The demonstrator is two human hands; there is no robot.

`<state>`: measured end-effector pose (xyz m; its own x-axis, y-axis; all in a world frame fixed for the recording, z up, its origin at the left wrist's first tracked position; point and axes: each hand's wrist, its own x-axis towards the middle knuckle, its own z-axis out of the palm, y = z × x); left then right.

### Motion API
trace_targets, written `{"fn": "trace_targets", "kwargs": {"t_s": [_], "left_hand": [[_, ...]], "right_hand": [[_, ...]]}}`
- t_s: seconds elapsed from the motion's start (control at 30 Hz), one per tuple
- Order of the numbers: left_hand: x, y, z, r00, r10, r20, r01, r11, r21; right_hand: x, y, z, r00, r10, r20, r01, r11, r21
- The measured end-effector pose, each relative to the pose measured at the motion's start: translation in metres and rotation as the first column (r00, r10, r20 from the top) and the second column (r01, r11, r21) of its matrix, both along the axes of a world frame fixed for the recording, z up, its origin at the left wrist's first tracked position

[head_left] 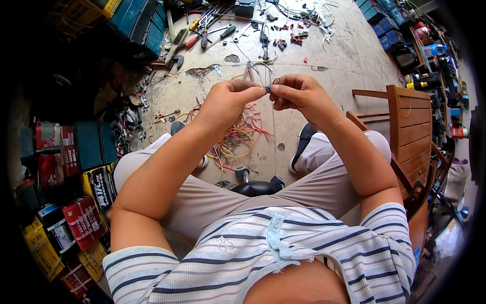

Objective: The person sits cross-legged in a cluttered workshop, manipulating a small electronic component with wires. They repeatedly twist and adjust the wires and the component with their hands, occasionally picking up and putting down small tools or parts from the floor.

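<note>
Both hands meet in front of me, above the floor. Between their fingertips is a small blue connector-like piece (pixel 268 89), mostly covered by the fingers, so its exact kind does not show. My left hand (pixel 230 104) pinches it from the left with thumb and forefinger. From the right, my right hand (pixel 298 95) closes thumb and forefinger on it, the other fingers curled. Thin pale wires (pixel 265 66) run up from beside the piece toward the far floor. Below the hands, a tangle of red and yellow wires (pixel 235 139) lies on the floor between my feet.
Screwdrivers and pliers (pixel 205 35) lie at the far left, near a brush (pixel 177 43). Small red and black parts (pixel 296 36) are scattered farther off. A wooden slatted chair (pixel 412 134) stands at right. Boxes and battery-like packs (pixel 83 220) are stacked at left.
</note>
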<state>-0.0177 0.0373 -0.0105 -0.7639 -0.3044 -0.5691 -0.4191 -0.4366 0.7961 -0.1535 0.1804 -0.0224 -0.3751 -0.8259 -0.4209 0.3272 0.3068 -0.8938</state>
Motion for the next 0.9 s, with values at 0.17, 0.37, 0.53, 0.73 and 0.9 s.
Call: {"fn": "trace_targets", "kwargs": {"t_s": [0.17,0.37,0.53,0.73,0.9], "left_hand": [[0.0004,0.0002,-0.0003,1.0,0.003,-0.017,-0.004,0.999,-0.037],[0.0026,-0.0035,-0.0024,1.0,-0.013,0.005,0.012,0.998,0.066],[0.0046,-0.0053,-0.0044,1.0,-0.007,0.002,0.007,0.995,0.1],[0.0025,0.0006,-0.0055,0.999,-0.017,-0.027,0.014,0.996,-0.085],[0.0044,-0.0025,-0.0082,0.986,-0.1,-0.131,0.071,0.975,-0.209]], "right_hand": [[-0.0008,0.0006,-0.0033,0.998,0.006,0.06,-0.006,1.0,0.003],[-0.0013,0.0011,-0.0069,0.995,0.014,0.103,-0.013,1.0,-0.008],[0.0009,0.0001,-0.0062,0.991,0.0,0.131,0.0,1.0,0.004],[0.0029,-0.0007,-0.0033,0.995,-0.009,0.103,0.009,1.0,0.005],[0.0029,-0.0016,-0.0053,1.0,-0.006,-0.028,0.005,0.999,-0.032]]}}
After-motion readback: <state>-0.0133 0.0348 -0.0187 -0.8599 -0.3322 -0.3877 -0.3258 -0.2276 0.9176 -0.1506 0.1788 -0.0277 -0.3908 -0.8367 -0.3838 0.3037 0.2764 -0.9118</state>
